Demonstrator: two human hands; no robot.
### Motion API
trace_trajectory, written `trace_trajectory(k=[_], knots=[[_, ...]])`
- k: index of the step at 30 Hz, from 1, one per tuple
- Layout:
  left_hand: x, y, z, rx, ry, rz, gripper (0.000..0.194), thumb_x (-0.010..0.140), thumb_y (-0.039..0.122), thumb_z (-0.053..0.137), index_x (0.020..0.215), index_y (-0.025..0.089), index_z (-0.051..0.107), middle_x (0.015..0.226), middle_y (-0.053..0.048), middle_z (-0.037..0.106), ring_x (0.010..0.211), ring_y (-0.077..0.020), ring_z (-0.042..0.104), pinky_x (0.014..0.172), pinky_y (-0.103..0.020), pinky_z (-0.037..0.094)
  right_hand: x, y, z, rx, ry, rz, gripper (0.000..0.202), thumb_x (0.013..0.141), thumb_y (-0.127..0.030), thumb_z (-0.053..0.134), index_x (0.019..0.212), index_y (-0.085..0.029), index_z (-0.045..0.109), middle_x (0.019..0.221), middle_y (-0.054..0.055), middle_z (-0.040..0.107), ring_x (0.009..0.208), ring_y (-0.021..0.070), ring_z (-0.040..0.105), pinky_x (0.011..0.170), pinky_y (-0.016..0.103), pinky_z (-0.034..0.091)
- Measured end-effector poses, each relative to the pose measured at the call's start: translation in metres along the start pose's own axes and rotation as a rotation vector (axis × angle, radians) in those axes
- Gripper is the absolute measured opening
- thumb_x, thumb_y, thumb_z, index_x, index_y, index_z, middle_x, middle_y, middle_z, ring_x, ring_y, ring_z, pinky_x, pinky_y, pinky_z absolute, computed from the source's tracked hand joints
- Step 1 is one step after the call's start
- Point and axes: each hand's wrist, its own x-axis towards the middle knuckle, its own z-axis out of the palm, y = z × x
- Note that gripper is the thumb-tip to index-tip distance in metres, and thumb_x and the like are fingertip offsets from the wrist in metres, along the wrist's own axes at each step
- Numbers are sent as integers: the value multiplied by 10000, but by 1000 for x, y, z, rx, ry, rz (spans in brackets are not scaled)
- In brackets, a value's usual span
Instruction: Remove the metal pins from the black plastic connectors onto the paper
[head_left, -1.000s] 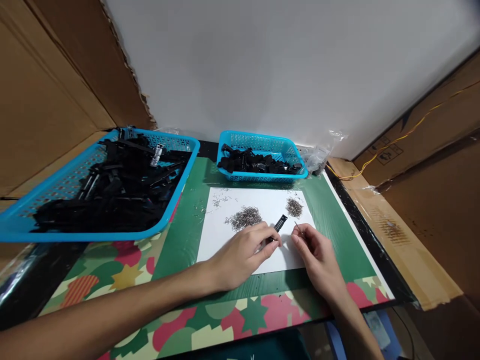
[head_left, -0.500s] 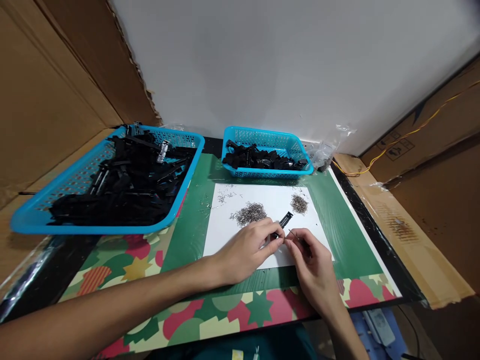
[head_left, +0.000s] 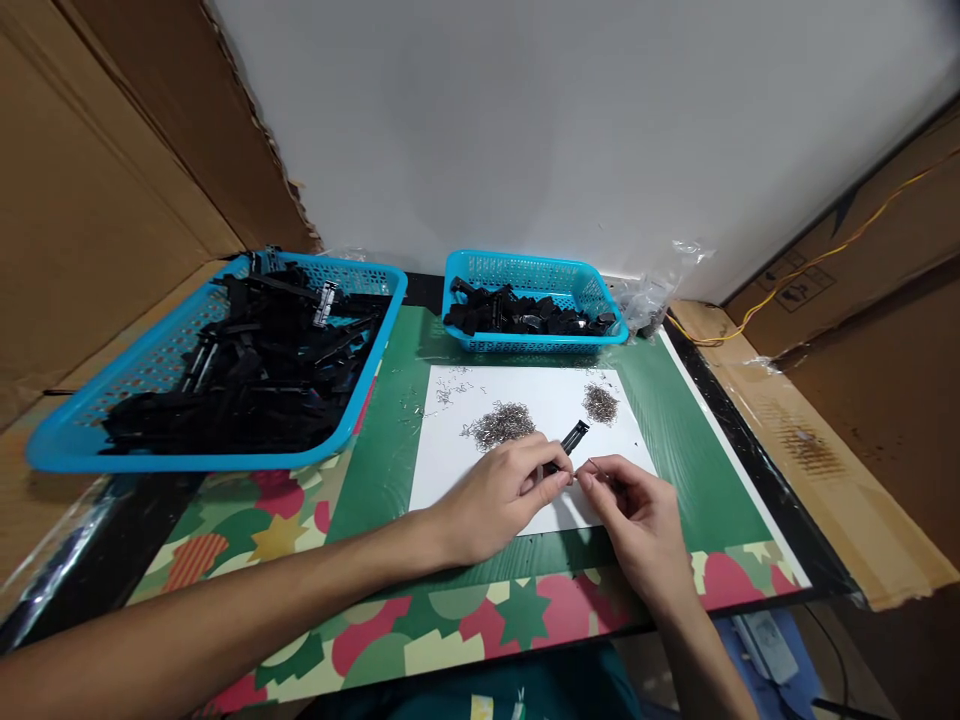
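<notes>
My left hand is closed around a slim black plastic piece, whose slotted far end sticks out beyond the fingers toward the upper right. Close beside it, my right hand pinches a thin dark metal piece; the fingers hide most of it. The fingertips of both hands nearly meet at the near end of the black piece. Under them lies a white sheet. On the sheet are a larger heap of tiny metal wire parts and a smaller heap of similar parts.
A large blue basket full of black plastic parts stands at the left. Behind the sheet is a smaller blue basket with more black parts, with a clear plastic bag beside it. Cardboard walls the right side.
My right hand has shifted slightly right, and its fingertips have drawn a little away from the left ones. My left hand keeps its hold on the black piece.
</notes>
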Motion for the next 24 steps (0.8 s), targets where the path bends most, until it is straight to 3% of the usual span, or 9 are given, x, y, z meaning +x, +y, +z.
trace_trajectory(k=[3,7,9,13,17,24], knots=[[-1,0,1,51,-16,36,274,1108,341,464,1065,207,699,973,-31,670,913,-190,627,866,-330,465,1,0,-2,-18,17,0,324,964,-486,670,853,-188,733,743,30,631,637,157,480,561,274,371],[-4,-1,5,136,10,29,357,1132,322,395,1453,230,521,1192,-83,719,1061,-240,682,901,-372,514,8,0,-14,-31,82,4,305,928,-476,695,824,-190,724,704,18,595,617,153,462,553,275,359],[-4,-5,8,190,18,36,438,1129,328,417,1553,223,420,1256,-108,722,1094,-264,697,891,-393,538,15,1,-23,-77,84,-2,293,923,-463,693,827,-189,731,686,14,584,613,154,467,555,277,355],[-4,-12,14,281,22,152,379,1136,337,406,1472,195,511,1347,-129,699,1191,-274,690,980,-444,540,32,2,-36,-207,-16,-22,273,922,-430,678,831,-180,743,696,25,611,631,161,494,574,283,366],[-4,-13,18,406,16,201,383,1144,302,373,1481,155,478,1243,-140,718,1125,-275,701,927,-451,535,47,1,-39,-318,-161,-15,266,928,-399,650,820,-174,742,665,14,588,610,149,460,554,278,338],[-5,-7,17,483,-18,209,369,1134,234,371,1476,129,465,1031,-100,701,951,-256,683,811,-394,500,56,-3,-36,-387,-204,-89,230,944,-359,622,809,-187,692,674,4,573,634,151,472,581,275,365]])
